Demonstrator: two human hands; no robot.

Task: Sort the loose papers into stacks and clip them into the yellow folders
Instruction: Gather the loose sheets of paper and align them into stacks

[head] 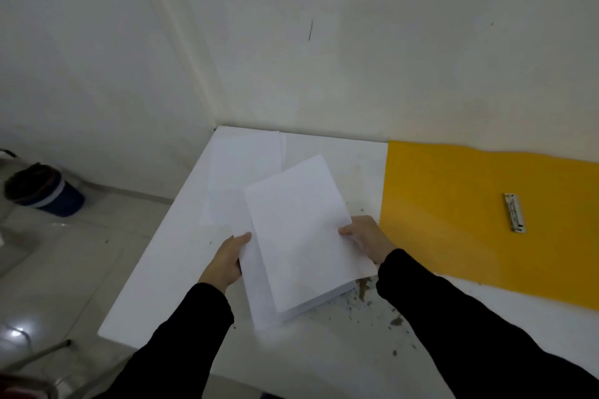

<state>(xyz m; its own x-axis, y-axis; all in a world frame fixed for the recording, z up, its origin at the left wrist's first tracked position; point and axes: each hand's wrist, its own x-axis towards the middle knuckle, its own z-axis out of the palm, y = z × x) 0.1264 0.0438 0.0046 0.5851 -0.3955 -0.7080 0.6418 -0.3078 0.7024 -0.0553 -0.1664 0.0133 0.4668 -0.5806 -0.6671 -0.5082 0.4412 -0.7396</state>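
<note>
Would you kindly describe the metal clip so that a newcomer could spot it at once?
Look at the white table, then the yellow folder on its right. The clip is the small silver bar on the yellow, the only metal thing there.

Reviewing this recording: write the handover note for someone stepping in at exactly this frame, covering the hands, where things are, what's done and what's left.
Left hand grips the left edge of the paper stack; right hand grips its right edge. The stack is held over the white table; I cannot tell if it touches.
A second pile lies flat at the table's back-left corner.
The yellow folder lies open on the right, its metal clip bare.
Done: one pile set aside.
Left: sort the held stack and clip the papers into the folder. Only one folder is in view.
</note>
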